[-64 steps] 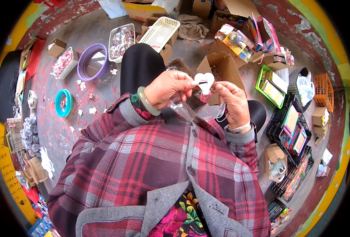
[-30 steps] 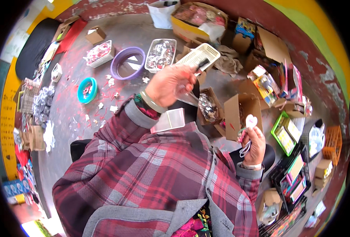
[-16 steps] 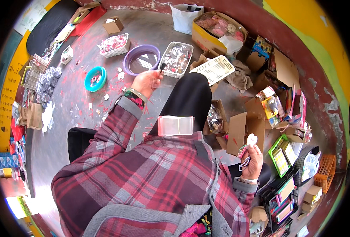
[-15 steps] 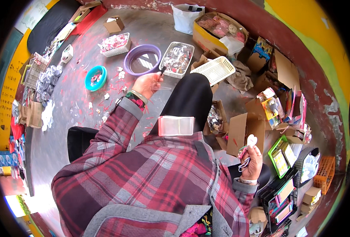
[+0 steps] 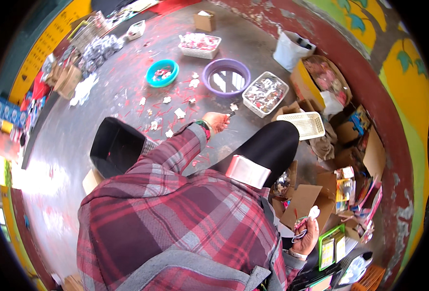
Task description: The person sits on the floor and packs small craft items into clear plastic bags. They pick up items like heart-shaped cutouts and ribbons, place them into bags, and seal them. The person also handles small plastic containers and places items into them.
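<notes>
My left hand (image 5: 217, 122) is stretched forward over the floor, its fingers closed on a small black object (image 5: 231, 114). Something thin and clear shows below the fingers, too faint to name. On my right, my right hand (image 5: 310, 238) pinches a white heart-shaped card (image 5: 314, 212) with a pinkish piece and a looped pale cord (image 5: 298, 235) hanging from it. A stack of clear plastic bags (image 5: 248, 171) lies across my thigh, between the two hands and touched by neither.
Ahead on the floor stand a teal bowl (image 5: 162, 73), a purple basin (image 5: 226, 77), and a white basket of wrapped pieces (image 5: 265, 94). An upturned-looking white basket (image 5: 302, 125) is beyond my knee. Open cardboard boxes (image 5: 305, 203) crowd the right; a black stool-like bin (image 5: 115, 145) is at left.
The view has swung leftward, so the room sits farther right in it. Both hands keep their hold; the left one still reaches forward and the right one still raises the heart card.
</notes>
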The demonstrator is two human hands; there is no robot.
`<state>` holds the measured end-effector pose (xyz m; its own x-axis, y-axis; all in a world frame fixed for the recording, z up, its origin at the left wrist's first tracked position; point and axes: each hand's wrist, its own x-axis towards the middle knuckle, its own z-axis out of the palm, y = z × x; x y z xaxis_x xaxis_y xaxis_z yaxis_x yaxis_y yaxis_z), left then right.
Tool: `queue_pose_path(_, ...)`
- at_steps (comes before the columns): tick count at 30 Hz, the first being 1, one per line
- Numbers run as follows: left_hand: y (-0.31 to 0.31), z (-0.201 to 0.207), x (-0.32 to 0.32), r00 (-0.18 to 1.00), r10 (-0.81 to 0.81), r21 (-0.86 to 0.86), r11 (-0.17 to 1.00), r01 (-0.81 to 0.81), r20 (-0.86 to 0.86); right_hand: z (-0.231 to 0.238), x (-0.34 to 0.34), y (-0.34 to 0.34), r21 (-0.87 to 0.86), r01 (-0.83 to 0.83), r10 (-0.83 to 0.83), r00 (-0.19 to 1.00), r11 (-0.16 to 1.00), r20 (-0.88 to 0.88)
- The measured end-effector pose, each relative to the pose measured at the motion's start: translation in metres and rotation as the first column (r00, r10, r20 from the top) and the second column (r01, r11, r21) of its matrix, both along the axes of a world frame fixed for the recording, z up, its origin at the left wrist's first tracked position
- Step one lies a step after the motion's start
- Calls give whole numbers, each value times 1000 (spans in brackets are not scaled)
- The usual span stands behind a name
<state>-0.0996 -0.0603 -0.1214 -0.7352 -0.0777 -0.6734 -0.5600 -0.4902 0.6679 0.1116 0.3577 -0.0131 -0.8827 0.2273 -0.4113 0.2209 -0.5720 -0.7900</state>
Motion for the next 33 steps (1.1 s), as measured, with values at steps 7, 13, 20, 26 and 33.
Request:
queue_pose_path(7,-28,-55,27,979,97,88,990,-114,178,-2,1,0,17,10,-10,999,1000,37)
queue_pose_path(13,-38,-91,28,989,63,141,987,-82,135,-1,-3,-7,56,-19,18,1000,998,23)
queue_pose_path(20,27,-20,-47,978,-210,-153,966,207,-4,-11,0,-3,46,8,-11,997,999,73)
queue_pose_path(26,87,4,-115,863,-479,-348,846,404,-164,-15,5,-5,86,38,-49,991,996,123)
queue_pose_path(33,173,56,-183,664,-713,-561,653,509,-227,-18,10,5,61,7,-17,988,998,157)
